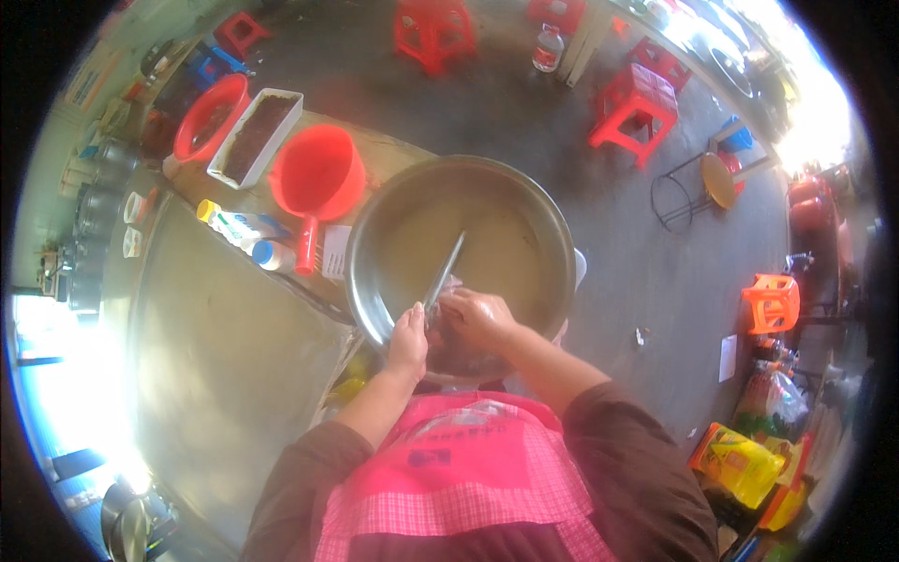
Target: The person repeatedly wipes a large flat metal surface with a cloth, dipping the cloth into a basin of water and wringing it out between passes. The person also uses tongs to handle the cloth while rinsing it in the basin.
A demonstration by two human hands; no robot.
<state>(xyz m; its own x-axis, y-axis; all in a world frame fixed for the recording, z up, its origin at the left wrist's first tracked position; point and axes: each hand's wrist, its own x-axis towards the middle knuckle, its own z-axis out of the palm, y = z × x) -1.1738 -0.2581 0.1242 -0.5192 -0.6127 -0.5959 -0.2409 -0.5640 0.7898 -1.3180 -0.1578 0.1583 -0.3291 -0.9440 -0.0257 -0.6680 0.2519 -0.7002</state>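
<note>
A large round metal basin of cloudy, tan liquid stands directly before me. Over its near side, my left hand grips the lower end of a long, narrow metal utensil. It slants up and to the right; whether it is a blade seen edge-on cannot be told. My right hand presses close to its lower part, fingers bent around a crumpled pinkish cloth-like piece. More reddish material shows dimly below the hands.
Left of the basin are a red plastic dipper, a white trough of dark material, a red basin, a yellow-capped bottle and a blue-capped bottle. Red stools and an orange stool stand on the floor.
</note>
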